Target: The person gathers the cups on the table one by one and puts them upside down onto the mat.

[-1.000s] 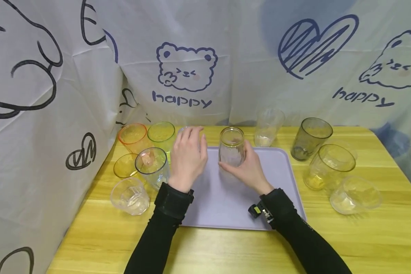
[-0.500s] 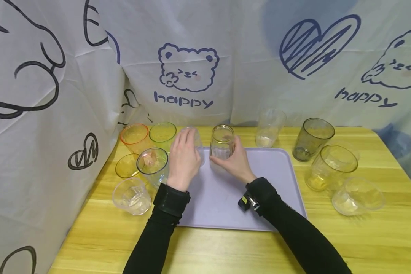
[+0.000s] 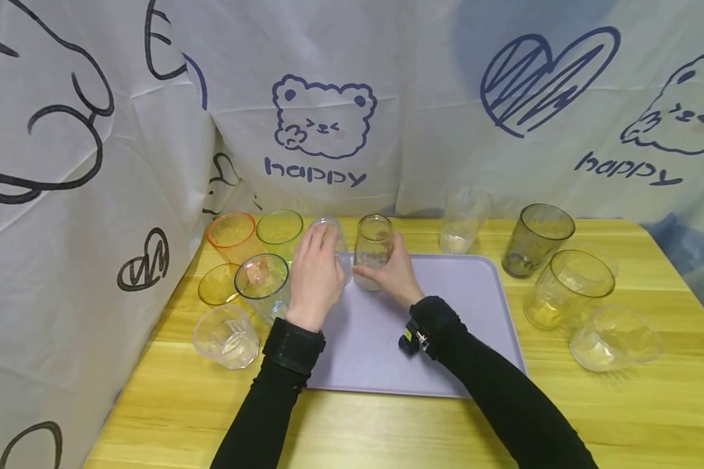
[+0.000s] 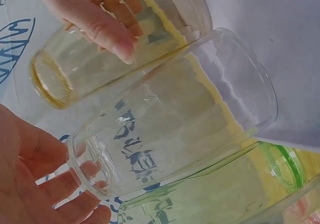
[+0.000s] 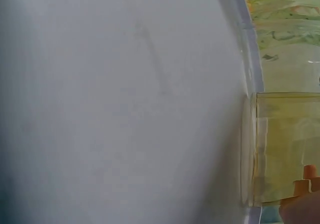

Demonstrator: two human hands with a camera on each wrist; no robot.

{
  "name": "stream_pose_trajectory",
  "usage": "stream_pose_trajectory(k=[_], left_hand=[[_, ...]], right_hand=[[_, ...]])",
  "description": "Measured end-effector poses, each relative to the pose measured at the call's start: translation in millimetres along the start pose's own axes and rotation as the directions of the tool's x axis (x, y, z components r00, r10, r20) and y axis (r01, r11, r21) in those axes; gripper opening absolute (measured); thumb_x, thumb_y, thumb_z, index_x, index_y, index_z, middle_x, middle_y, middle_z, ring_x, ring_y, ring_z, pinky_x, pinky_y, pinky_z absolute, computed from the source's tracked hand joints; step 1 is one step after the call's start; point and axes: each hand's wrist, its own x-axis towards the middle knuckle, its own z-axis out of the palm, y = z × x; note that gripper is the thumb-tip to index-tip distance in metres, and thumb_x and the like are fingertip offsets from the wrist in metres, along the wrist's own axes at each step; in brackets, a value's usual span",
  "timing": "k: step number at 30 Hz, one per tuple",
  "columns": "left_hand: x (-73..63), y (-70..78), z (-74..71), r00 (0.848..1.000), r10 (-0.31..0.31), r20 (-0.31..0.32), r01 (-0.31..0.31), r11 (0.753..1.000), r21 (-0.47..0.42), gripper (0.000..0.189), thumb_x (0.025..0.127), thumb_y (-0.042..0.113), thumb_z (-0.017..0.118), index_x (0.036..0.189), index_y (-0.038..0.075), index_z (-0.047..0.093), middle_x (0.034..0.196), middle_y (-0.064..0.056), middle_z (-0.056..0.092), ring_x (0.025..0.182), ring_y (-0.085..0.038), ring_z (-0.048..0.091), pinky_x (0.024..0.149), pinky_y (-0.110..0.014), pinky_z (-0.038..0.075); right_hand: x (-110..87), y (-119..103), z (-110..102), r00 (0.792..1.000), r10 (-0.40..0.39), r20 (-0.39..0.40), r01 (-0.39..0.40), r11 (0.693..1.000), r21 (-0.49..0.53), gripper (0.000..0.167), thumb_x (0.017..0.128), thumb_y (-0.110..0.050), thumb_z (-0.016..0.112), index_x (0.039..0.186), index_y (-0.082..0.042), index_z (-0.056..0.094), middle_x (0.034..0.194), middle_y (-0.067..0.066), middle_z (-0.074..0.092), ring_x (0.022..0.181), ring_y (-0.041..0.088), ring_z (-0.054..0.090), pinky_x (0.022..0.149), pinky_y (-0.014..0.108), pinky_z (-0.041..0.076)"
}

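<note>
My right hand [image 3: 392,273] grips an amber-tinted drinking glass [image 3: 373,236] by its side, thumb in front. The glass is upside down, base up, its mouth right at the lilac tray [image 3: 428,352]. In the right wrist view, the rim of this glass [image 5: 280,144] meets the tray's surface. Just left of it stands a clear glass [image 4: 165,129], also upside down. My left hand [image 3: 315,277] is at the clear glass's base, its fingers [image 4: 57,186] extended against it in the left wrist view.
Left of the tray stand orange-rimmed [image 3: 231,229], green-rimmed [image 3: 279,227] and blue-rimmed [image 3: 262,280] glasses, an amber one [image 3: 217,286] and a clear one [image 3: 227,337]. On the right are a tall clear glass [image 3: 463,221], a grey one [image 3: 536,240], a yellowish one [image 3: 568,290] and another clear one [image 3: 613,339].
My right hand has moved the amber-tinted glass left and down, beside the clear glass. My left hand's raised fingers have lowered onto the clear glass's base.
</note>
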Motion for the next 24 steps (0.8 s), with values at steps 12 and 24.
stream_pose_trajectory(k=[12,24], left_hand=[[-1.0,-0.5,-0.1,0.999,-0.023,0.026,0.024,1.000,-0.018,0.045,0.090,-0.001,0.055,0.135,0.001,0.058,0.143,-0.020,0.057,0.140,-0.036,0.048,0.122,-0.048,0.036],[-1.2,0.3,-1.2,0.999,-0.032,0.043,0.033,0.999,-0.019,0.047,0.088,-0.002,0.058,0.135,0.000,0.058,0.144,-0.019,0.056,0.142,-0.036,0.046,0.123,-0.045,0.035]], right_hand=[[-6.3,5.4,-8.7,0.996,0.036,0.087,-0.030,0.997,-0.068,0.096,0.072,-0.018,0.091,0.147,-0.003,0.032,0.143,0.019,0.052,0.133,0.036,0.051,0.117,0.054,0.039],[-6.0,-3.4,-18.3,0.980,0.093,0.175,-0.056,0.977,-0.203,0.092,0.068,-0.009,0.092,0.141,-0.001,0.038,0.136,0.023,0.056,0.130,0.040,0.054,0.114,0.056,0.042]])
